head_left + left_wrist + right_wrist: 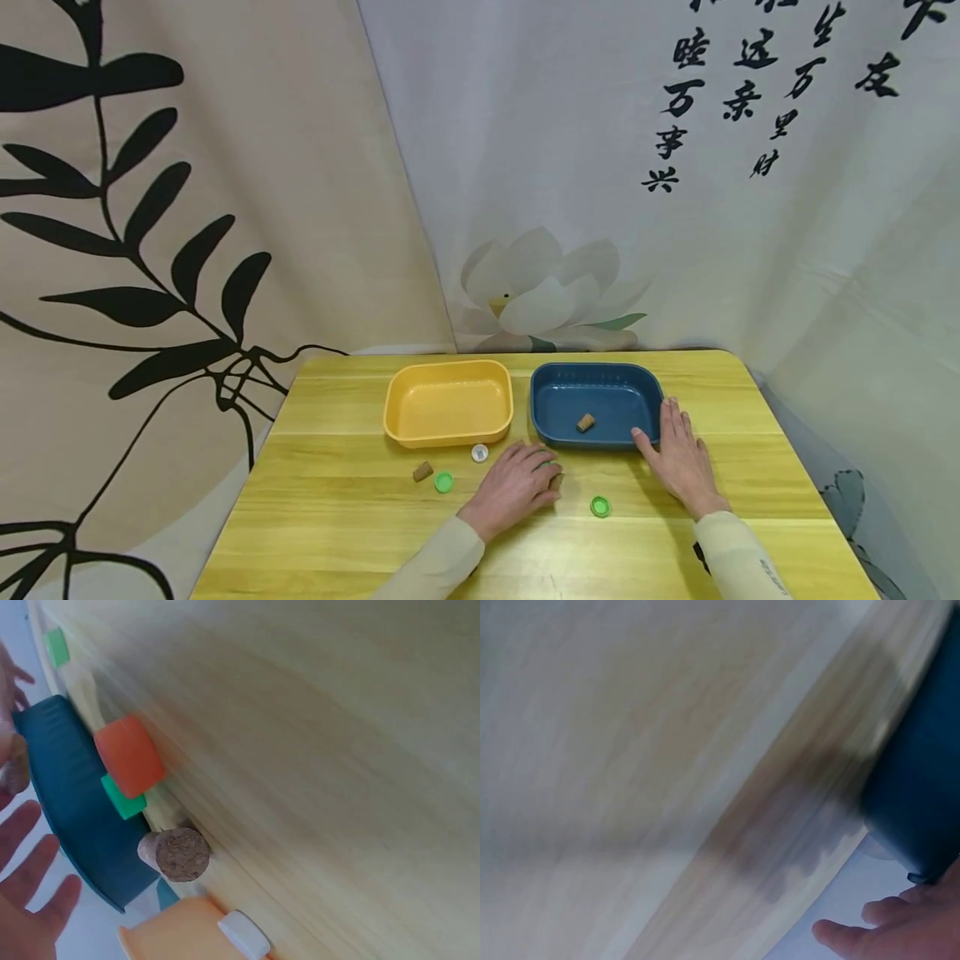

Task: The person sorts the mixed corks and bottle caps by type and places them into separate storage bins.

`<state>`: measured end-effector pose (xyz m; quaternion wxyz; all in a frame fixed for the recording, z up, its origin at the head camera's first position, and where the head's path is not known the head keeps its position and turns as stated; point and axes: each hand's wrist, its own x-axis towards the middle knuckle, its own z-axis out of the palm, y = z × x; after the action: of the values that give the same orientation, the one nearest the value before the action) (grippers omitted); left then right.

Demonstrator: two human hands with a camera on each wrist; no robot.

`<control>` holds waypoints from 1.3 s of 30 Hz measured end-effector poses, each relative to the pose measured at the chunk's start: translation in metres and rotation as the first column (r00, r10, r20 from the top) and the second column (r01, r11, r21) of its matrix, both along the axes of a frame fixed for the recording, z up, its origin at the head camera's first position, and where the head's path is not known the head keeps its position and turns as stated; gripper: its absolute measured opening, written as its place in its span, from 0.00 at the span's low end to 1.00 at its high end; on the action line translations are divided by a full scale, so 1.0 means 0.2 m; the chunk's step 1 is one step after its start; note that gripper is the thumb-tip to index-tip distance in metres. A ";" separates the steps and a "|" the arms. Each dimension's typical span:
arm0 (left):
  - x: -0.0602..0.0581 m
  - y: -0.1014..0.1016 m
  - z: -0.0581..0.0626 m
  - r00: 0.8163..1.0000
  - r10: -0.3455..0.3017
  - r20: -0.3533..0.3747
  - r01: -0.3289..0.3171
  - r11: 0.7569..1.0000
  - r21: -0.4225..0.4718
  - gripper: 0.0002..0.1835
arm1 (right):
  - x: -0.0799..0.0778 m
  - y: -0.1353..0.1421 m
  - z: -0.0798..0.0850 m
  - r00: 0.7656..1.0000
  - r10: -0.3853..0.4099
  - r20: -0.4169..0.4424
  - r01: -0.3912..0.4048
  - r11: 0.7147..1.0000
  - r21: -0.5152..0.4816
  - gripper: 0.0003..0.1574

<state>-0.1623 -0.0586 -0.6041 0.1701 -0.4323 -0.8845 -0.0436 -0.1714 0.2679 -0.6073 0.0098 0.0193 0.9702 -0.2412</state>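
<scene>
A blue tray (597, 440) stands at the back with a cork (585, 423) in it. My left hand (517, 486) is low over the table in front, holding a brown cork (13, 765) between thumb and index finger; its other fingers (30, 862) are spread. Below it, in the left wrist view, stand an orange cap (130, 756), a green cap (124, 797) and another cork (180, 853), largely covered by the hand in the head view. My right hand (681, 458) rests against the blue tray's right side, fingers extended, thumb at its front corner.
A yellow tray (450, 440) stands left of the blue one. In front of it lie a white cap (479, 453), a cork (422, 472) and a green cap (443, 482). Another green cap (600, 507) lies between the hands. A printed curtain (337, 208) hangs behind the wooden table (300, 517).
</scene>
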 end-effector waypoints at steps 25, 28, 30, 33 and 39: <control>-0.18 0.11 0.15 0.982 0.175 0.070 -0.184 0.972 0.149 0.24 | -0.04 -0.03 -0.02 0.998 -0.022 -0.057 0.023 1.000 0.016 0.60; -0.23 0.14 0.17 0.973 0.216 0.087 -0.225 0.967 0.115 0.25 | -0.03 -0.04 -0.03 0.998 -0.028 -0.056 0.029 1.000 0.011 0.59; -0.26 0.16 0.17 0.967 0.236 0.094 -0.245 0.965 0.089 0.25 | -0.03 -0.04 -0.03 0.998 -0.031 -0.057 0.032 0.999 0.009 0.59; -0.30 0.18 0.16 0.960 0.259 0.107 -0.265 0.963 0.051 0.24 | -0.03 -0.04 -0.03 0.998 -0.029 -0.059 0.030 1.000 0.009 0.58; -0.35 0.22 0.14 0.949 0.289 0.125 -0.292 0.956 0.010 0.24 | -0.03 -0.04 -0.02 0.998 -0.028 -0.056 0.029 1.000 0.008 0.58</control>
<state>-0.2332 -0.0149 -0.5752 0.1263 -0.2915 -0.9465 -0.0571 -0.1784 0.2607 -0.6122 -0.0209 0.0264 0.9708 -0.2376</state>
